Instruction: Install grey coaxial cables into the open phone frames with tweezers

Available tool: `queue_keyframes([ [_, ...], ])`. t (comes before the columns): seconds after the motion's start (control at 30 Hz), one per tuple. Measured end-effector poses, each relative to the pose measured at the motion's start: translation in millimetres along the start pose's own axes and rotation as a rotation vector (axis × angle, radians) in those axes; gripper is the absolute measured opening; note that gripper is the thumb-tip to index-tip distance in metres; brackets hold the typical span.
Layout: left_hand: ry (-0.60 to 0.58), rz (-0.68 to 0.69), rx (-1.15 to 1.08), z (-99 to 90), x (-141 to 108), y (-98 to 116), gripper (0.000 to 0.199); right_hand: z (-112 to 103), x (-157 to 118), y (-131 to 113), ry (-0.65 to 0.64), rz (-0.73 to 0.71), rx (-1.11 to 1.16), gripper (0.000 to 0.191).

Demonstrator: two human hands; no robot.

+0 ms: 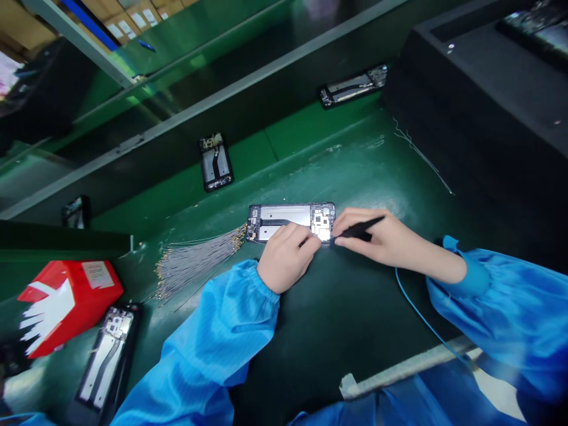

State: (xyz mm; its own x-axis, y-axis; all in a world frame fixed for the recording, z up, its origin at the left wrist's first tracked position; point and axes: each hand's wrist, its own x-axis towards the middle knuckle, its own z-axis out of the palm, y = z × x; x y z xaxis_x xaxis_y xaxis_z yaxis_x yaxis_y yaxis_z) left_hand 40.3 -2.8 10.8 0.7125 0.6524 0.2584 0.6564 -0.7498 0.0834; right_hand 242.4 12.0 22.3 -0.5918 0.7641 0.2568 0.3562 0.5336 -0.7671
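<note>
Two hands on one phone (290,214) mid-bench (310,319): our left hand (288,255) rests at its near edge, can't tell if it's pinching anything, while our right hand (370,236) has fingers closed round a black tool (361,228) at the right end. Wires (202,260) fan out left.

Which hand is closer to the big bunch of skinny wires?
The left hand. It's close beside the wires, over the open phone; the right hand is farther, past the phone's other end.

You can read no text: the printed label (98,275) on the red container (86,305) and the white labels (127,29) on the cardboard boxes (104,8) are illegible.
</note>
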Motion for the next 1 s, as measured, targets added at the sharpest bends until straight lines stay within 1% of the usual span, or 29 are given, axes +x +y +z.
queue_keyframes([
  [0.07, -0.004, -0.018, 0.008, 0.9, 0, 3, 0.020, -4, 6, 2, 0.034, 0.060, 0.033, 0.007],
  [0.13, -0.011, -0.036, 0.009, 1.3, 0, 5, 0.020, -8, 13, 5, 0.054, 0.078, 0.020, 0.010],
  [0.2, -0.023, -0.062, -0.025, 1.1, 0, 6, 0.019, -10, 19, 10, 0.021, 0.022, -0.055, 0.015],
  [0.27, -0.037, -0.094, -0.087, 0.7, 1, 5, 0.019, -10, 22, 16, -0.054, -0.080, -0.170, 0.018],
  [0.33, -0.042, -0.125, -0.141, 0.5, 3, 4, 0.018, -7, 23, 22, -0.120, -0.146, -0.270, 0.022],
  [0.4, -0.040, -0.155, -0.163, 0.9, 6, 3, 0.018, -4, 21, 26, -0.162, -0.165, -0.320, 0.028],
  [0.47, -0.040, -0.184, -0.176, 1.6, 8, 3, 0.017, -3, 19, 27, -0.178, -0.170, -0.334, 0.031],
  [0.63, -0.054, -0.229, -0.231, 2.7, 8, 4, 0.019, -2, 18, 24, -0.189, -0.159, -0.321, 0.033],
  [0.73, -0.036, -0.219, -0.268, 1.8, 6, 4, 0.020, -2, 19, 22, -0.190, -0.132, -0.319, 0.034],
  [0.9, -0.001, -0.139, -0.348, 0.8, -1, 4, 0.023, 0, 19, 21, -0.190, -0.102, -0.305, 0.036],
  [1.0, 0.023, -0.130, -0.408, 1.5, -4, 3, 0.024, -1, 19, 22, -0.198, -0.083, -0.279, 0.036],
])
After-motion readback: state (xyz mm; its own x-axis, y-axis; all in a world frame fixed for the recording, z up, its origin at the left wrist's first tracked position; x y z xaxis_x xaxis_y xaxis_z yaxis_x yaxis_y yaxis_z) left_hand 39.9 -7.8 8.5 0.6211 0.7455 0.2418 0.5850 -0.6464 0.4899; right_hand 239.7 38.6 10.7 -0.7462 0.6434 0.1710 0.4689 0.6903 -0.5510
